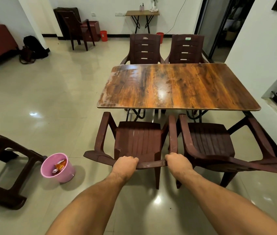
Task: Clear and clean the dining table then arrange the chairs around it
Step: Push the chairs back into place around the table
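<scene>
Gripping the top rail of the near left chair [139, 138], my left hand [126, 162] and right hand [178, 161] are both curled tight over it, knuckles up, a seat's width apart. The chair faces the table [176, 85], its seat front just short of the near edge.

To do this well, I think I should push level and straight, with equal force from both hands, so the legs slide on the tiles and do not twist. The tight spot is on my right: this chair's armrest sits just beside the armrest of the near right chair [209, 141], and I cannot tell whether they touch. A slight lean to the left should keep them from catching.

On the floor to my near left stands a pink bucket [56, 168] holding a snack packet, well apart from my path, with a dark stool [2, 167] beyond it at the edge of view.

Farther on, the table's top shines with streaks. Two chairs [144, 48] are drawn up at its far side. By the far wall stand a spare chair [76, 28] and a small side table [142, 13].
</scene>
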